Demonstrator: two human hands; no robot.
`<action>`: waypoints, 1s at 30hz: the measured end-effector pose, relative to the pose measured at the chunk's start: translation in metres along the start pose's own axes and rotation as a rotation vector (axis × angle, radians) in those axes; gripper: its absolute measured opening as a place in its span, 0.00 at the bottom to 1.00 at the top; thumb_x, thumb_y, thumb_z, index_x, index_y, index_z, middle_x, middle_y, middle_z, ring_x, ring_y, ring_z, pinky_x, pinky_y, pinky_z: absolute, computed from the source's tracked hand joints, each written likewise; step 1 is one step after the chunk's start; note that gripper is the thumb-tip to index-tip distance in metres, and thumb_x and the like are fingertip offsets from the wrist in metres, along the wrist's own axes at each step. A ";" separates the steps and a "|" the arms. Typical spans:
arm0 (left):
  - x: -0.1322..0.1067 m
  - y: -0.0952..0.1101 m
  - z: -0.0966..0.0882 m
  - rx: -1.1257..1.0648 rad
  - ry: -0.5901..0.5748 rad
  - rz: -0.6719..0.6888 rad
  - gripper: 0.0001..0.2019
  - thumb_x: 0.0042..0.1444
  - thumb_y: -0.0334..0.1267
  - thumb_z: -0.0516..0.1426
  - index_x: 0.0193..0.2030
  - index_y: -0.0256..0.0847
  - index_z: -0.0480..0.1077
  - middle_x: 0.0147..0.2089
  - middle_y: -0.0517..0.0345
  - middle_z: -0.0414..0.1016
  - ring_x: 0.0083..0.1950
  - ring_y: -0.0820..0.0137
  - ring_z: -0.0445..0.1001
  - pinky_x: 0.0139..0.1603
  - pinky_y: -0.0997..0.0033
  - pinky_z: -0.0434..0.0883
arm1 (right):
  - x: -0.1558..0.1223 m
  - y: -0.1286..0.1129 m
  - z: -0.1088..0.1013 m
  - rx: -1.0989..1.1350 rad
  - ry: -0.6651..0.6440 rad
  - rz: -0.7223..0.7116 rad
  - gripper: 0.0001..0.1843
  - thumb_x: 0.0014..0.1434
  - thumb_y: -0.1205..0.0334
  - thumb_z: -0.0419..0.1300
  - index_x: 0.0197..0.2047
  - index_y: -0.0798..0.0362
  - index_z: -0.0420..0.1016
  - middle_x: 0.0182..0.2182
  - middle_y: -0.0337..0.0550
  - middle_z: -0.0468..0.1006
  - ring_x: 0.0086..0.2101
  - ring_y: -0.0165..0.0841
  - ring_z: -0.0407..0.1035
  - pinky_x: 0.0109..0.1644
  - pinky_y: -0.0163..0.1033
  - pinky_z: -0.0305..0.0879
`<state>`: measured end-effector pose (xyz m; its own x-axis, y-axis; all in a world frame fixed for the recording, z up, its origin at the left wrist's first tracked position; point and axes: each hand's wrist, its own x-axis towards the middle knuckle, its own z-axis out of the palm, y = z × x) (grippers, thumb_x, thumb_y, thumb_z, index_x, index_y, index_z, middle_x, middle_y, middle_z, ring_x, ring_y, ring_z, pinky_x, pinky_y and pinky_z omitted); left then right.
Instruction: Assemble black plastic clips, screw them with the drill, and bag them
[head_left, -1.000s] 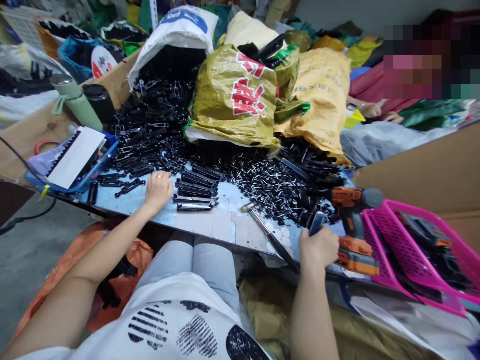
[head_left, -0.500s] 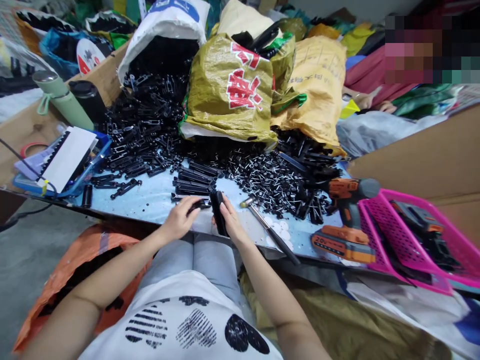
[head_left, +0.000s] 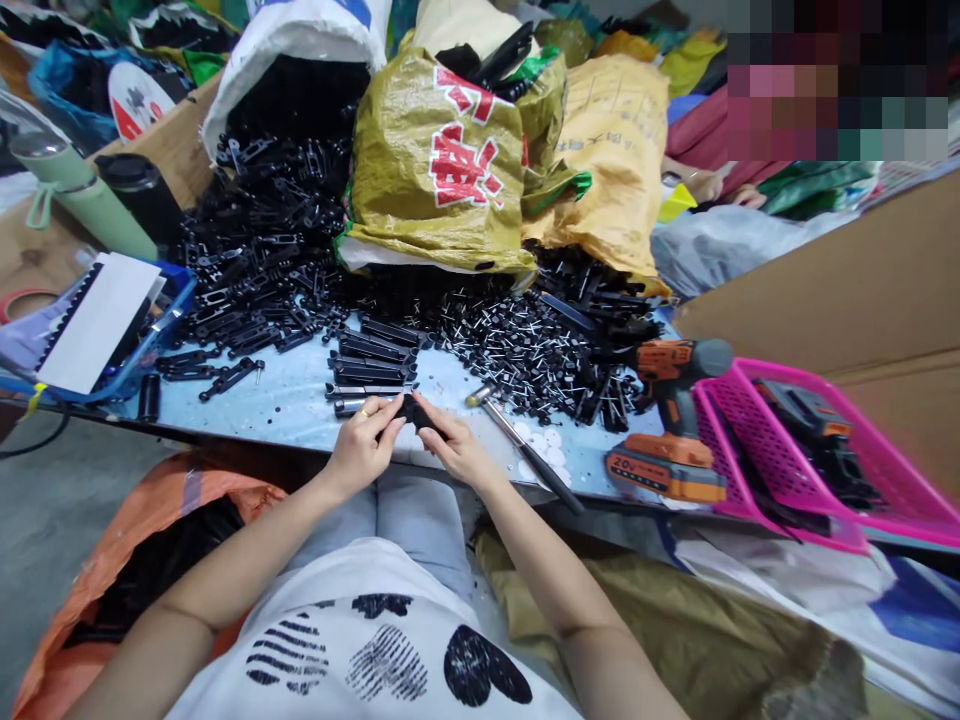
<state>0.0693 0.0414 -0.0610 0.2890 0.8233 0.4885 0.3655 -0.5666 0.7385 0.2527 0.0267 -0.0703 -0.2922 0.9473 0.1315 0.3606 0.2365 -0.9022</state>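
My left hand (head_left: 365, 448) and my right hand (head_left: 456, 446) meet at the table's front edge, both closed on a black plastic part (head_left: 410, 411). Fingers cover much of it, so its exact shape is hidden. Just beyond them lies a row of long black plastic pieces (head_left: 373, 360), side by side. To the right of my right hand a hammer (head_left: 517, 435) with a dark grip rests on the table. Past it spreads a heap of small black pieces with metal pins (head_left: 525, 345).
An orange cordless drill (head_left: 675, 420) stands beside a pink basket (head_left: 847, 450) at right. Black clips (head_left: 277, 220) spill from a white sack (head_left: 300, 50). A blue tray (head_left: 176, 290) and a green bottle (head_left: 90, 195) stand left. Another person's hands (head_left: 720, 185) show at upper right.
My right hand has turned the black part from upright to lying flatter between both hands. My left hand has come over to grip it. The view has shifted slightly right.
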 end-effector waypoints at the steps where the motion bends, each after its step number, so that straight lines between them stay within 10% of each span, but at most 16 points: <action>1: 0.000 0.003 0.004 0.003 0.067 0.007 0.17 0.63 0.35 0.49 0.58 0.39 0.67 0.44 0.49 0.71 0.45 0.69 0.72 0.46 0.69 0.72 | -0.001 0.000 0.005 0.005 0.037 -0.009 0.30 0.64 0.47 0.49 0.66 0.51 0.57 0.36 0.45 0.74 0.28 0.30 0.66 0.38 0.40 0.69; 5: 0.001 0.011 0.011 0.023 0.286 0.062 0.18 0.63 0.33 0.49 0.59 0.39 0.66 0.45 0.48 0.71 0.47 0.68 0.71 0.47 0.66 0.72 | -0.004 0.004 0.034 0.072 0.193 -0.030 0.34 0.64 0.43 0.46 0.68 0.51 0.51 0.41 0.49 0.74 0.33 0.34 0.69 0.39 0.42 0.71; 13: -0.011 -0.008 0.017 0.032 0.181 -0.095 0.17 0.65 0.38 0.46 0.57 0.39 0.64 0.47 0.47 0.71 0.46 0.68 0.73 0.45 0.65 0.73 | 0.001 0.014 0.038 -0.046 0.089 -0.041 0.32 0.65 0.45 0.44 0.68 0.49 0.52 0.50 0.49 0.72 0.44 0.36 0.69 0.48 0.44 0.68; 18: -0.047 -0.014 0.029 0.122 0.098 -0.374 0.25 0.63 0.38 0.47 0.66 0.40 0.47 0.51 0.44 0.67 0.44 0.66 0.74 0.43 0.62 0.74 | 0.040 0.053 -0.060 -0.499 0.197 0.012 0.24 0.64 0.49 0.48 0.59 0.49 0.67 0.52 0.48 0.70 0.52 0.38 0.63 0.58 0.46 0.59; 24: -0.030 -0.009 0.019 0.522 -0.387 0.112 0.26 0.54 0.27 0.51 0.61 0.42 0.60 0.60 0.44 0.63 0.65 0.53 0.57 0.63 0.43 0.55 | 0.083 0.110 -0.216 -1.026 0.682 0.648 0.19 0.63 0.65 0.46 0.55 0.63 0.65 0.50 0.62 0.68 0.51 0.45 0.60 0.51 0.50 0.61; 30: -0.001 -0.016 0.024 0.622 -0.681 0.281 0.24 0.54 0.19 0.44 0.56 0.37 0.65 0.48 0.46 0.72 0.49 0.62 0.70 0.50 0.58 0.66 | 0.080 0.142 -0.264 -1.060 0.655 0.977 0.19 0.61 0.71 0.46 0.54 0.67 0.63 0.48 0.66 0.66 0.50 0.45 0.58 0.50 0.50 0.59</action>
<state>0.0849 0.0484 -0.0846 0.8173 0.5690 0.0908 0.5516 -0.8182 0.1621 0.5146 0.1931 -0.0797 0.7295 0.6772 0.0959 0.6839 -0.7235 -0.0939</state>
